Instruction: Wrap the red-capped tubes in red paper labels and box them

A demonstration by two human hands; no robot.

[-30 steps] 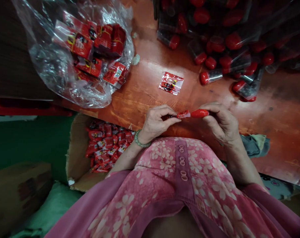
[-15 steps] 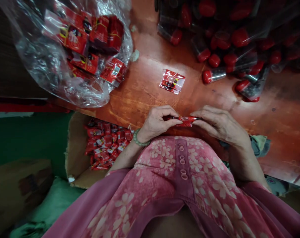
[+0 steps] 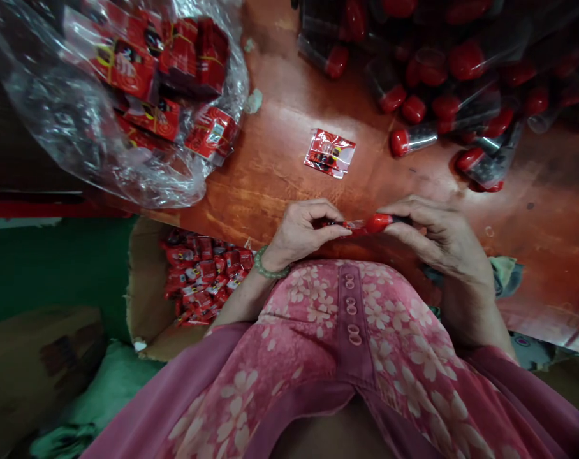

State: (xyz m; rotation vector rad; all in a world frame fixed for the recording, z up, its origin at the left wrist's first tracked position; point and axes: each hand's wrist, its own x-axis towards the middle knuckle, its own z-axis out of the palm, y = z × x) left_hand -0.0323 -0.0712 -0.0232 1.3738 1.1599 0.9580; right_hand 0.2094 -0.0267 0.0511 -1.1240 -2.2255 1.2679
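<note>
Close to the table's front edge, my left hand, with a green bead bracelet at the wrist, pinches a small red packet between thumb and fingers. My right hand grips a dark tube with a rounded red cap. The cap points left and meets or overlaps the packet's right end; I cannot tell which. Behind the hands a flat red printed packet in clear film lies on the wooden table.
Many red-capped clear tubes are heaped at the back right. At the back left a clear plastic bag holds bundled red cards. Below left stands a cardboard box with many red packets. A cloth lies by my right forearm.
My right hand has moved slightly right and up, and a red cap now shows at its fingertips. My left hand keeps its pinch. The view has shifted slightly.
</note>
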